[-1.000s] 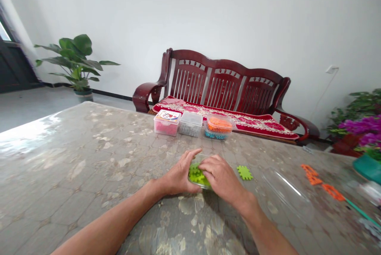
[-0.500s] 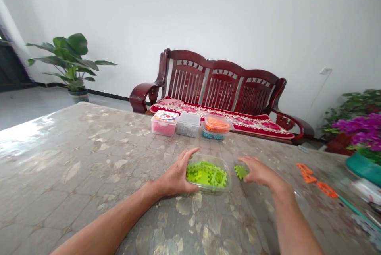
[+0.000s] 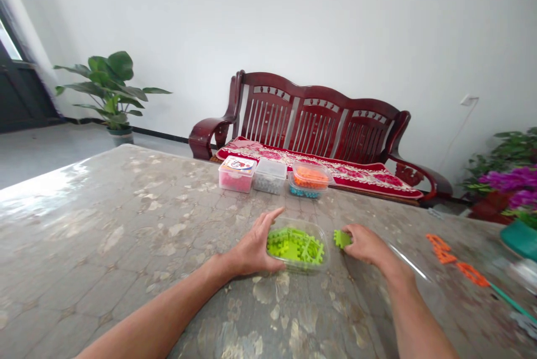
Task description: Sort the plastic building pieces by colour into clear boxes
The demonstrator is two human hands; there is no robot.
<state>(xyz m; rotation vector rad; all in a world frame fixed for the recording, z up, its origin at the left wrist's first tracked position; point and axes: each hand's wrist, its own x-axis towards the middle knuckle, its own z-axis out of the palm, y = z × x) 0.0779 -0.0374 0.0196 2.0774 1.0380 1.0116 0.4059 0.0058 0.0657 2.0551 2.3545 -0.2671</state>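
Observation:
A clear plastic tub (image 3: 326,255) filled with green toothed pieces (image 3: 296,246) stands on the patterned table. My left hand (image 3: 257,244) is at the tub's left side, thumb and fingers spread around its end. To the right of the tub, my right hand (image 3: 364,242) pinches a single flat green piece (image 3: 342,239) at its right edge between thumb and fingers.
Behind the tub stand a pink-filled box (image 3: 236,179), a grey-filled box (image 3: 269,180) and orange (image 3: 310,176) and blue (image 3: 304,192) tubs. Orange joined pieces (image 3: 457,261) and a clear lid (image 3: 415,269) lie at right. A wooden bench (image 3: 310,118) is beyond.
My right hand has closed on the single green piece. The whole view has shifted slightly, and more of the clear lid shows. My left hand stays at the tub.

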